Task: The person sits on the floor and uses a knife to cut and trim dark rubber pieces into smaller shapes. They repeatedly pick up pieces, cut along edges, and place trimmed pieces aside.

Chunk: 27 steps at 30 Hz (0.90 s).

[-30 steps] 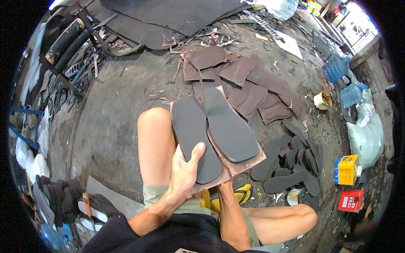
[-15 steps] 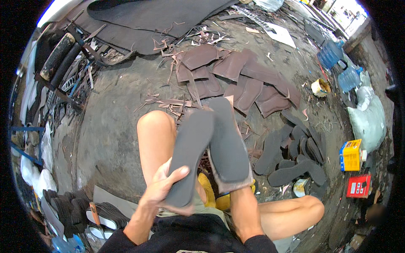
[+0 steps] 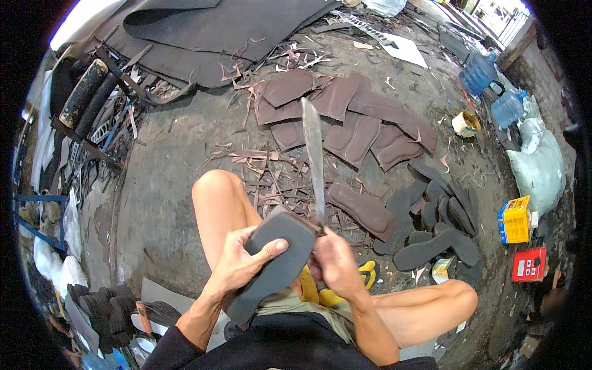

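Note:
My left hand (image 3: 248, 260) is closed around a dark grey shoe sole (image 3: 279, 251), its thumb lying across the flat top. The sole is tilted, its wide end pointing away from me, with a brown layer peeking out at that end. In my right hand (image 3: 336, 261), fingers wrapped and slightly blurred, is a knife (image 3: 314, 157) whose long blade points away from me. The handle is hidden by the fist. The knife's lower end is close to the sole's right edge; contact is unclear. Just beyond my right hand lies a brown sole-shaped piece (image 3: 359, 208).
Brown moulded sheets (image 3: 351, 135) lie overlapped ahead, with thin offcuts (image 3: 271, 185) before them. Cut grey soles (image 3: 431, 246) are heaped at the right, near a yellow container (image 3: 515, 221) and a red box (image 3: 529, 265). Stacked dark soles (image 3: 98, 314) stand at the lower left.
My right hand has let go of the second grey sole and now grips the knife. My left hand still holds a sole, now turned with its wide end outward. A brown piece shows on the floor.

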Each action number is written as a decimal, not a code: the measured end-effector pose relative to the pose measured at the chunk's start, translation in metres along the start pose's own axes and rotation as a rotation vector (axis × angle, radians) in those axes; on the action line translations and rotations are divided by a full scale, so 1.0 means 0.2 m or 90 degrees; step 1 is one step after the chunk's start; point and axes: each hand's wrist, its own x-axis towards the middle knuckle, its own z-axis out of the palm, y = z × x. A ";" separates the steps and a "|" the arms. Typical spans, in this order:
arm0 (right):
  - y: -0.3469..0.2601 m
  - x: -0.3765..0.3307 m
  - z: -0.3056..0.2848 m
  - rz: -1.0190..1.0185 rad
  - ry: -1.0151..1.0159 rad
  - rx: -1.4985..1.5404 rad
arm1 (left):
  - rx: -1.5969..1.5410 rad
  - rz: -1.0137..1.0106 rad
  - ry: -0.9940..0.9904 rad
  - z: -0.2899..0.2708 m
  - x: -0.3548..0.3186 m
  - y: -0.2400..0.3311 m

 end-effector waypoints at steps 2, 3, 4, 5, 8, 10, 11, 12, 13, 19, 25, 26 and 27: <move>-0.05 -0.10 -0.14 -0.023 0.017 -0.103 | -0.014 -0.043 0.033 -0.02 0.01 0.05; -0.06 -0.16 -0.19 -0.054 0.001 -0.200 | -0.005 -0.056 0.054 -0.03 0.01 0.07; -0.07 -0.22 -0.23 -0.054 -0.004 -0.300 | -0.011 -0.036 0.035 -0.05 0.01 0.09; -0.06 -0.26 -0.25 -0.044 0.001 -0.330 | -0.004 -0.038 0.030 -0.06 0.00 0.10; -0.07 -0.38 -0.29 0.001 0.003 -0.406 | 0.027 -0.025 0.004 -0.07 -0.01 0.12; -0.09 -0.44 -0.31 0.058 -0.015 -0.435 | 0.066 -0.057 -0.014 -0.06 -0.03 0.13; -0.10 -0.45 -0.31 0.053 -0.034 -0.440 | 0.077 -0.037 -0.020 -0.06 -0.03 0.14; -0.11 -0.46 -0.31 0.050 -0.046 -0.448 | 0.066 -0.023 -0.043 -0.05 -0.04 0.15; -0.12 -0.46 -0.31 0.088 -0.044 -0.485 | 0.064 -0.021 -0.067 -0.05 -0.06 0.15; -0.08 -0.35 -0.22 0.021 -0.111 -0.374 | 0.194 -0.025 -0.325 0.03 -0.07 0.12; -0.13 -0.34 -0.21 0.015 -0.058 -0.314 | 0.131 -0.046 -0.260 0.03 -0.06 0.10; -0.15 -0.35 -0.23 0.026 -0.047 -0.316 | 0.096 -0.042 -0.228 0.00 -0.06 0.12; -0.17 -0.38 -0.26 0.037 -0.043 -0.314 | 0.073 -0.041 -0.180 -0.02 -0.05 0.14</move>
